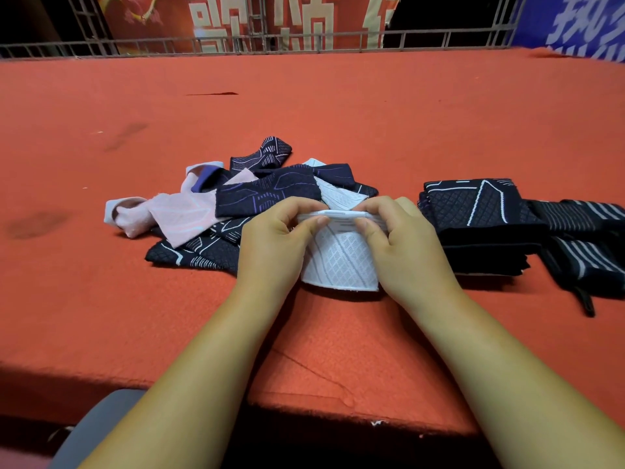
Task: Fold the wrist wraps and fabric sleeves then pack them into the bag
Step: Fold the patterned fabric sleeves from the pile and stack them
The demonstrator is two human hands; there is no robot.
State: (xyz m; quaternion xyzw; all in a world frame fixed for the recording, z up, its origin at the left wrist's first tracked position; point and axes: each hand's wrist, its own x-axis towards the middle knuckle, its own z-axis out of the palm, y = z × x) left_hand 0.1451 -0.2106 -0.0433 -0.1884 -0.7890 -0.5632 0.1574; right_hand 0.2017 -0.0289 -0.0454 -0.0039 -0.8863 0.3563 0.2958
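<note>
A white patterned fabric sleeve [340,262] lies folded on the red table, just in front of me. My left hand [275,243] pinches its upper edge on the left, and my right hand [406,245] pinches the same edge on the right. Behind the hands sits a loose heap of unfolded sleeves: a pink sleeve [169,211], dark navy patterned sleeves [270,191] and another white piece [338,196]. To the right is a folded stack of dark sleeves [473,214]. Beside it lie black wrist wraps [585,238] with white stripes. No bag is in view.
The red felt table [304,106] stretches far back to a metal railing [304,42] with red and blue banners behind it. The table's front edge [338,411] runs close to my body. A grey chair part [98,424] shows at the lower left.
</note>
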